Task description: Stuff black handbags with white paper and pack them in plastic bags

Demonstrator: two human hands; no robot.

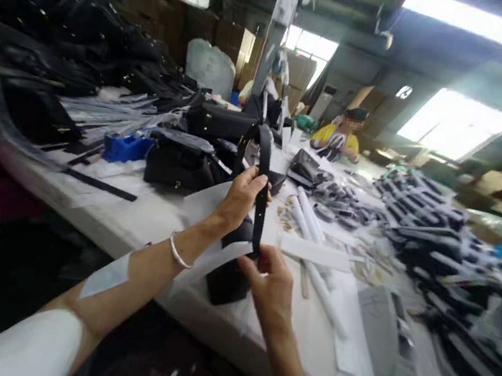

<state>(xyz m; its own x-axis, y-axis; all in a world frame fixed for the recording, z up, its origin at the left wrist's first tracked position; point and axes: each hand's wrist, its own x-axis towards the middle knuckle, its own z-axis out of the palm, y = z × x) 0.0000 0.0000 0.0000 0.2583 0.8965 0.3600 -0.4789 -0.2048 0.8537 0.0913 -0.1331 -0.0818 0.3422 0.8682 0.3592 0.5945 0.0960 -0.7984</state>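
Along the bench (154,213), black bags (68,39) heap up far left, the left hand (242,196) grasps a looped black strap (258,218) above a dark bag (224,286) at the near edge, the right hand (273,286) pinches the strap's lower end, and white rolls (328,302) lie right.

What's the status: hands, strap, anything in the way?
Left hand grips black strap. Right hand at strap's lower end, grip unclear. White strip partly covers black bag.

No legible text, labels, numbers or signs.
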